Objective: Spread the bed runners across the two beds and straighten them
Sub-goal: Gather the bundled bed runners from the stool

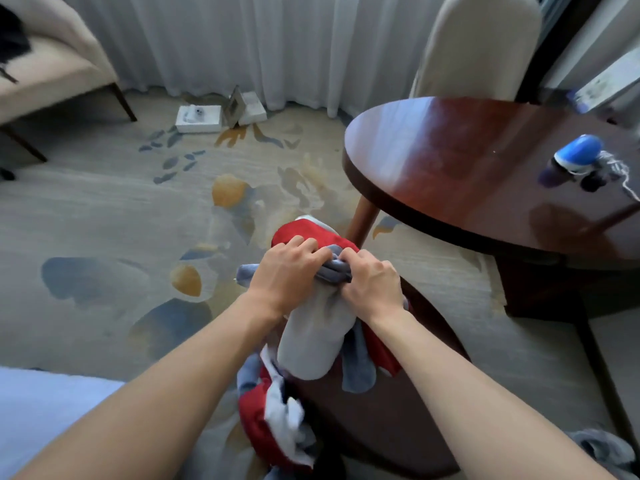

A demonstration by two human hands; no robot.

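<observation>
A bundled bed runner (313, 336), grey-blue with red and white parts, hangs in a heap in front of me over a dark chair (391, 410). My left hand (287, 271) grips the top of the bundle from the left. My right hand (372, 282) grips the same grey fold from the right, and the two hands almost touch. More of the runner's red and white cloth trails down below the hands. A white bed corner (45, 410) shows at the lower left.
A round dark wooden table (467, 174) stands at the right with a blue-capped item (576, 154) on it. Behind it is a beige chair (481, 46). A beige armchair (52, 64) is at the upper left. White boxes (199, 118) lie on the patterned carpet by the curtain.
</observation>
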